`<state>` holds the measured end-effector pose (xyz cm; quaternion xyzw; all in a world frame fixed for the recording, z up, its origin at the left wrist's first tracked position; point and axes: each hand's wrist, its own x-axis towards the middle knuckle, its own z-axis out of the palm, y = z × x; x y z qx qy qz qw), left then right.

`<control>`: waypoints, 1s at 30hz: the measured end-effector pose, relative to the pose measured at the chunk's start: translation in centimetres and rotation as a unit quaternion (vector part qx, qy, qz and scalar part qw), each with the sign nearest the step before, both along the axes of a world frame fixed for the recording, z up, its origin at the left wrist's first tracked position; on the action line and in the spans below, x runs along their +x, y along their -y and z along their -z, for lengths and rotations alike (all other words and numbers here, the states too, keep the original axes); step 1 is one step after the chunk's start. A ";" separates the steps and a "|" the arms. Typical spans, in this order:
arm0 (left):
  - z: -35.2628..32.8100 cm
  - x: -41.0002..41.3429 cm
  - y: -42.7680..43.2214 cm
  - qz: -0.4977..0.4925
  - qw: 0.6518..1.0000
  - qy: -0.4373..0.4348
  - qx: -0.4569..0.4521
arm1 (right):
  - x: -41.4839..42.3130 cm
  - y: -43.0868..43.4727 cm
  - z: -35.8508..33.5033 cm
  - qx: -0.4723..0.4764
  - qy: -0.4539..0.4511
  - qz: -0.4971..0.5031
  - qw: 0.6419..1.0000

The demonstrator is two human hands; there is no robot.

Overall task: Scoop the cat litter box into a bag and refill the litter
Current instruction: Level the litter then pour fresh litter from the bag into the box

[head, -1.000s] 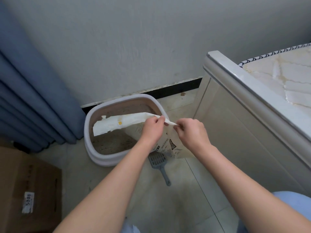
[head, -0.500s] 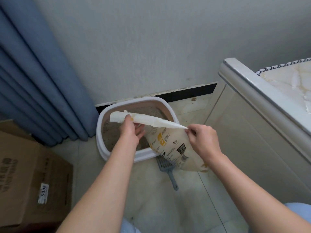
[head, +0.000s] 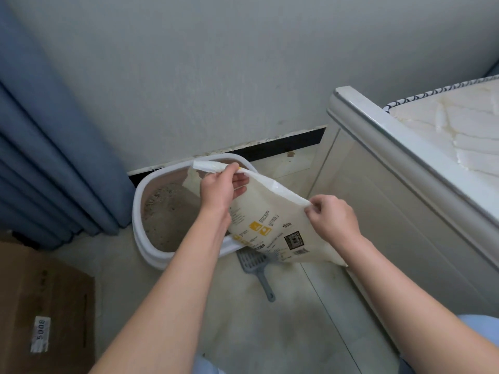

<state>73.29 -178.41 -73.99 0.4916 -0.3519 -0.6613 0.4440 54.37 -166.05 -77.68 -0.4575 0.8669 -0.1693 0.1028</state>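
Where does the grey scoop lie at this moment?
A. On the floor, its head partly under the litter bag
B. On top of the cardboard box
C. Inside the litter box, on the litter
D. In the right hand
A: the grey scoop lies on the floor in front of the litter box, its head partly hidden by the litter bag, which the left hand and right hand grip by its top edge.

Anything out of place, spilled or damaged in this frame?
The scoop lies on the floor beside the box, its head partly under the bag. The bag's torn top looks ragged by the left hand. Otherwise nothing stands out.
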 end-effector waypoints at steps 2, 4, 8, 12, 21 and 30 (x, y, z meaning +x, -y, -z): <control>-0.4 -1.2 -0.7 0.021 1.000 0.002 -0.023 | 0.0 0.0 -0.5 -0.010 -0.001 -0.007 1.000; -0.8 -2.4 -1.7 0.048 0.997 0.016 -0.059 | 0.2 0.0 -1.2 -0.042 0.022 -0.026 0.999; -0.9 -4.3 -3.6 0.112 0.985 0.043 -0.125 | 0.9 0.3 -2.3 -0.114 0.056 -0.056 0.990; -0.5 -5.0 -4.2 0.151 0.976 0.071 -0.143 | 0.9 0.3 -2.5 -0.125 0.032 -0.046 0.991; 1.4 -0.7 0.1 0.249 0.896 0.337 -0.145 | 0.1 -0.2 -1.2 -0.174 0.098 -0.031 0.979; 6.4 1.2 4.2 -0.006 0.986 0.112 0.124 | -0.1 -0.5 -0.9 -0.204 0.151 -0.027 0.967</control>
